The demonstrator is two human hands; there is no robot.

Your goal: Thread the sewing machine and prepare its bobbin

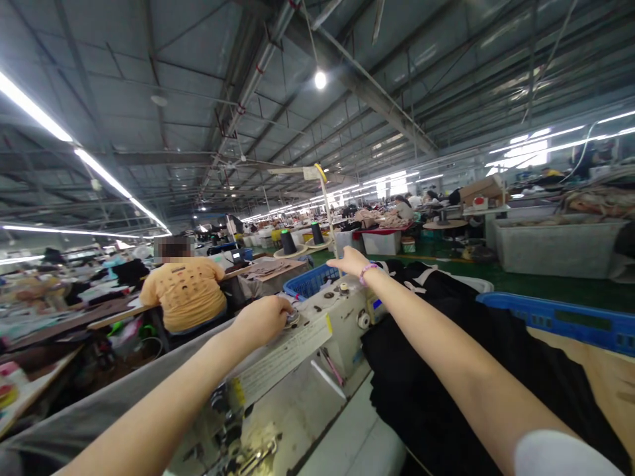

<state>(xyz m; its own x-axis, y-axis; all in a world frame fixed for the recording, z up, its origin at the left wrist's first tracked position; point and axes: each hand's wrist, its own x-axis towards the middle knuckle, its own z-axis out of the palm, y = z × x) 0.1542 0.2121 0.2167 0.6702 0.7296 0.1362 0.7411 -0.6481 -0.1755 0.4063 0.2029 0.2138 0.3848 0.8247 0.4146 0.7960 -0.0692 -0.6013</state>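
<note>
A pale industrial sewing machine (317,357) stands in front of me, a paper strip with writing along its upper edge. On its top, my left hand (262,322) has its fingers curled down at a small round metal part (294,318); what the fingertips grip is hidden. My right hand (351,262), a purple bracelet at its wrist, reaches over the machine's far end near the thread stand pole (326,205). Its thumb and fingers are drawn together, and anything between them is too small to make out. Two dark thread cones (286,242) stand beyond.
Black fabric (421,357) lies heaped right of the machine, under my right arm. Behind the machine is a blue basket (308,283); another blue crate (560,320) is at the right. A person in a yellow shirt (184,291) sits ahead left. A large grey bin (555,248) stands farther right.
</note>
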